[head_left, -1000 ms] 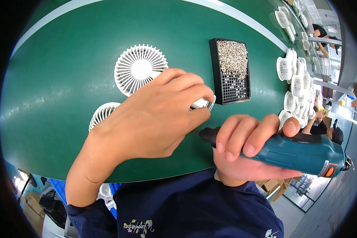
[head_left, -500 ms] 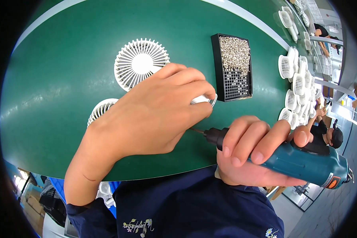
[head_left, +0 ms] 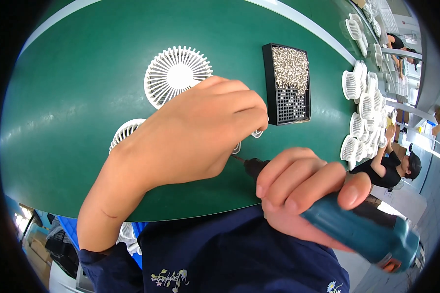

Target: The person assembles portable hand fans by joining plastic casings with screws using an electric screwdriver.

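Observation:
My left hand [head_left: 190,132] is closed, palm down, over white plastic. It seems to grip the handle of a white handheld fan [head_left: 179,76], whose round slatted head shows beyond my knuckles. Small white ends stick out by my fingertips; the rest is covered by the hand. A second slatted white fan head [head_left: 127,131] lies partly under my left wrist. My right hand [head_left: 303,190] is wrapped around a teal electric screwdriver [head_left: 362,227]. Its thin bit points left and reaches the white end beneath my left hand; the exact contact is hidden.
A black screw tray [head_left: 288,84], heaped with small silvery screws, stands on the green table [head_left: 73,88] beyond my hands. Several white fans [head_left: 362,112] are piled at the right edge. A person in a black cap [head_left: 393,163] works past them.
The rear of the screwdriver has swung down and the tool has shifted slightly left with my right hand. My left hand has tilted a little, and the white end by its fingers shows less.

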The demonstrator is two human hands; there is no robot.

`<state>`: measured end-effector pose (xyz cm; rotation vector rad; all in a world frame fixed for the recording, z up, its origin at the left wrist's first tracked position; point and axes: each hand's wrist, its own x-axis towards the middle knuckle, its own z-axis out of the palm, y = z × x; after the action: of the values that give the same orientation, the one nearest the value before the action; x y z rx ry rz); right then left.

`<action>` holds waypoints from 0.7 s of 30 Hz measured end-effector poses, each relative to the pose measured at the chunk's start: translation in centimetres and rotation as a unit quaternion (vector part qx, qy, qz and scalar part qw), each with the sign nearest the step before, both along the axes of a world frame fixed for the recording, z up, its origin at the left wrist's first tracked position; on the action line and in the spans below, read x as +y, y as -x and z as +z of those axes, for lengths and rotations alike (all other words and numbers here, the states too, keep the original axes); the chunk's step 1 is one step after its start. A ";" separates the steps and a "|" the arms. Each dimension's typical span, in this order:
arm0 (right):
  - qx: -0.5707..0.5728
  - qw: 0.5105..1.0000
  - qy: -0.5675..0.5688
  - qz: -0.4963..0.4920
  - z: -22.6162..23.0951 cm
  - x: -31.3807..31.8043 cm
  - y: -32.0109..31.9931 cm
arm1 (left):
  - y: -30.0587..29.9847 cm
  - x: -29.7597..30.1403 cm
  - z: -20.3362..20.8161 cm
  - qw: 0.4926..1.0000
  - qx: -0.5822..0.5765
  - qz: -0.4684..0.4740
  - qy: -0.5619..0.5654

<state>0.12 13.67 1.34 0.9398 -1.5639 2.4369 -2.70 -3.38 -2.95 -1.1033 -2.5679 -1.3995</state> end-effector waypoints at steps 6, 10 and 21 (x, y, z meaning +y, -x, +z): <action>0.038 0.998 -0.049 0.020 -0.1 -0.7 -0.6 | -0.5 -0.2 0.1 1.000 -0.015 0.008 -0.026; 0.024 0.999 -0.046 -0.006 0.4 -0.9 -1.3 | -0.7 -0.1 0.6 1.000 -0.028 0.009 0.002; -0.086 0.975 0.162 -0.125 0.6 5.1 0.7 | -0.2 -1.5 5.0 0.979 0.006 0.015 0.204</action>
<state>-0.60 18.74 1.99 0.4588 -1.1849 2.5332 -2.53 -4.85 2.04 -1.0984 -2.9281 -0.8726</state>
